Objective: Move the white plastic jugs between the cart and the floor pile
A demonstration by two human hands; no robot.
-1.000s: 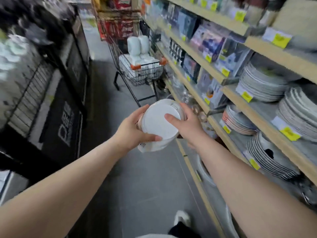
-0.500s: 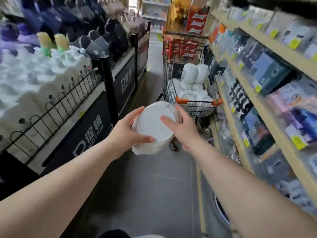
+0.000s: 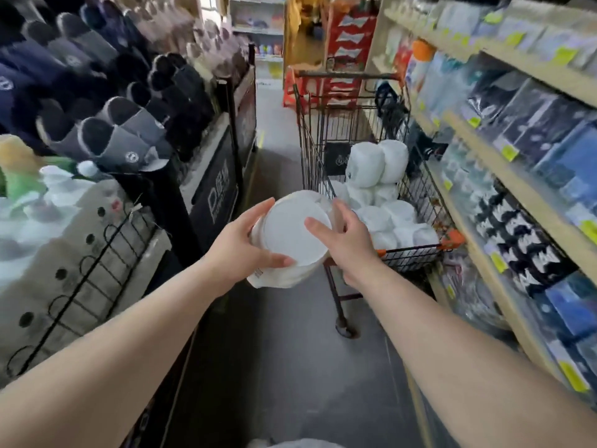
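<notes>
Both hands gripped a white wrapped stack of plates (image 3: 290, 236), held out at mid-aisle just in front of the near end of a shopping cart (image 3: 416, 253). The left hand (image 3: 240, 245) curled round the stack's left side, its thumb lying across the lower edge of the flat round face and its fingers wrapped over the top rim. The right hand (image 3: 347, 236) clasped the right side, thumb pressed on the face and fingers bent round the far edge. The stack was tilted so that its flat face looked toward the camera, and a loose flap of wrapping hung below it. White wrapped bundles (image 3: 376, 192) were piled in the cart's basket, two of them standing upright above the rest. To the left, dark slippers (image 3: 126, 130) sat in rows on a display with a black wire rail (image 3: 97, 253). To the right, wooden shelves (image 3: 504, 176) carried boxed goods with yellow price tags (image 3: 499, 261). Grey floor (image 3: 290, 367) ran between them.
</notes>
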